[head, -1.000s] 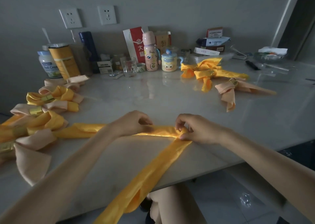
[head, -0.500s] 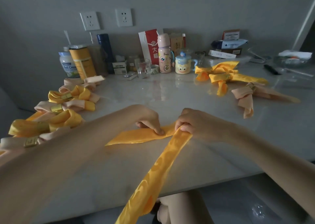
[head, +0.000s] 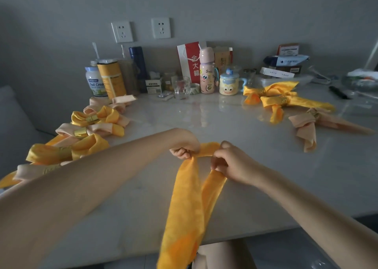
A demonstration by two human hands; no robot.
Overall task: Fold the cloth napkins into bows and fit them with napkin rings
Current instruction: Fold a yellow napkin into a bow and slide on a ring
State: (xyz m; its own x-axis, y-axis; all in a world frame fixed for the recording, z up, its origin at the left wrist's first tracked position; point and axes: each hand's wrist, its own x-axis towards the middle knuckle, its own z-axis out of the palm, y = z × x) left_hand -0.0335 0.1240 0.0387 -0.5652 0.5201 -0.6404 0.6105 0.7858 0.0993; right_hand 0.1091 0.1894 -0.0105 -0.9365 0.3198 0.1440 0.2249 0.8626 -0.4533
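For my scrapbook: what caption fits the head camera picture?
Left hand and right hand pinch a yellow napkin on the table, its tails hanging over the edge.

Yellow napkin (head: 185, 203); gold ring (head: 80, 132); peach bow (head: 304, 125); white marbled table (head: 204, 113).

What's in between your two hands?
A short band of the yellow napkin runs between the left hand and the right hand, pinched by both. Its two tails drape over the table edge. The head view shows it.
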